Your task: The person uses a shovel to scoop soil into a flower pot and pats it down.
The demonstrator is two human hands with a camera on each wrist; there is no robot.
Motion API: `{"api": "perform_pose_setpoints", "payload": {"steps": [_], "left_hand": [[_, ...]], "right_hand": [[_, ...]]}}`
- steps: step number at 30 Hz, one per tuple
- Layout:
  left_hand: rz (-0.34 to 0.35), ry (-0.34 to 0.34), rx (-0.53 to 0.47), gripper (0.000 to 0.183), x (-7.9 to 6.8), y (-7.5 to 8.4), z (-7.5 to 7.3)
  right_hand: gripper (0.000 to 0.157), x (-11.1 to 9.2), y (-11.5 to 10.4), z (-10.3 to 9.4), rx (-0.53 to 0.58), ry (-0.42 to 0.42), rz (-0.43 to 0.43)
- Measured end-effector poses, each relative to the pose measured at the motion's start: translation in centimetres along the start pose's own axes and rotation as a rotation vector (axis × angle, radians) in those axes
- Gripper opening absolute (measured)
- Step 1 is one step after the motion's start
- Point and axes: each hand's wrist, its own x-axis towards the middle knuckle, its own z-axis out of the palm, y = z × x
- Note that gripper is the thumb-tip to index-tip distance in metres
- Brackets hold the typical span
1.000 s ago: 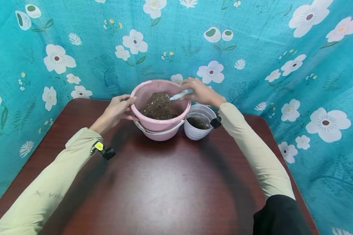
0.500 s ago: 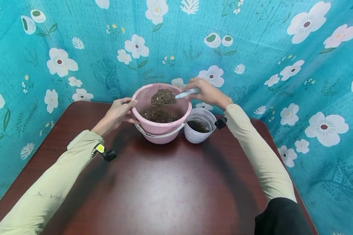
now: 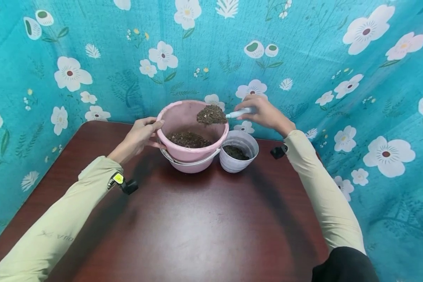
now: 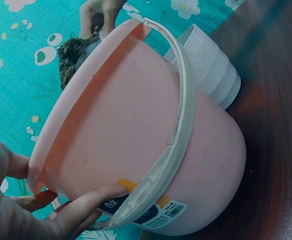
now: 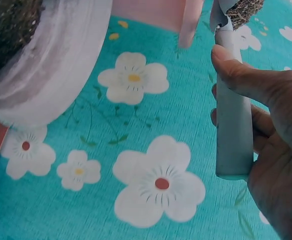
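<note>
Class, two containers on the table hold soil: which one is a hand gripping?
The large pink plastic bucket; the left hand grips its rim. The small white pot beside it stands untouched.

- You have one pink bucket.
- You have one white pot.
- You hold one scoop.
- You work at one table.

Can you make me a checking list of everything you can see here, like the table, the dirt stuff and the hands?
Surface: dark brown table, glossy.
Job's things: pink bucket with soil; white pot beside it, some soil inside; scoop heaped with soil, above the bucket's rim.
Clutter: nothing seen.
Hands: left hand grips the bucket's rim; right hand holds the scoop's handle.
Cables: nothing seen.
Surroundings: teal flowered cloth behind and at both sides.
</note>
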Motion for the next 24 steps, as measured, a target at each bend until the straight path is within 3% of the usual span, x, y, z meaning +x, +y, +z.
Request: {"api": "perform_pose_setpoints", "payload": {"steps": [6,15,24], "left_hand": [[-0.008,-0.013,-0.017,0.057,-0.1,0.0,-0.1],[-0.004,-0.015,-0.003,0.057,-0.2,0.1,-0.2],[-0.021,-0.029,0.001,0.058,0.0,0.1,-0.2]], "right_hand": [[0.025,-2.0,1.0,-0.4,-0.001,0.044,0.026],[0.024,-4.9,2.1,-1.8,-0.021,0.034,0.104],[0.020,-7.7,3.8,-2.5,-0.050,0.036,0.271]]}}
